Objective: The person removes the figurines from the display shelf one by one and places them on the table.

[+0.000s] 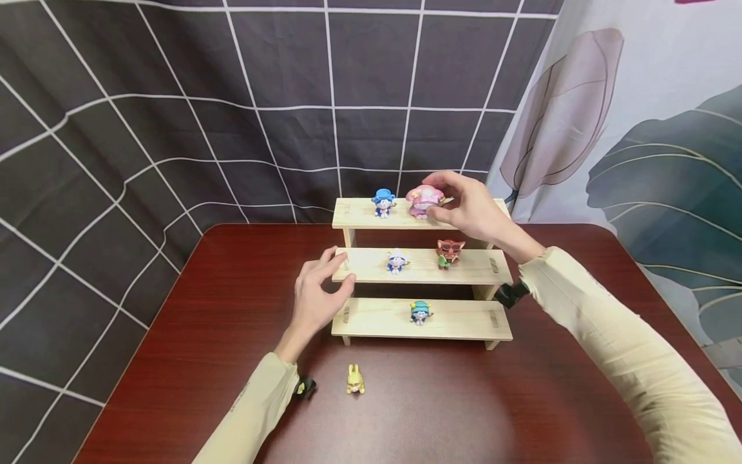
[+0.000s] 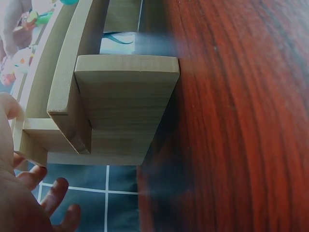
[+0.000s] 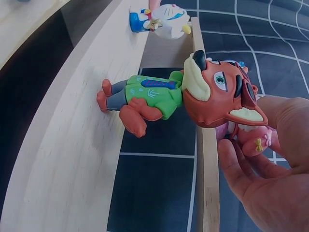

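Currently, right fingers (image 1: pixel 447 179) pinch a pink figurine (image 1: pixel 421 201), narrow gap leftward; left fingers (image 1: pixel 332 265) spread at a shelf edge (image 1: pixel 341 271).

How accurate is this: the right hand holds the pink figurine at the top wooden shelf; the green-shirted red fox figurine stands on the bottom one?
Wrong level: the head view shows the green-shirted, red-brown fox figurine standing on the middle pale wooden shelf. The right hand does hold the pink figurine at the top shelf.

Homelike room, checked curtain (image 1: pixel 373 58), red-brown table (image 1: pixel 440 399)
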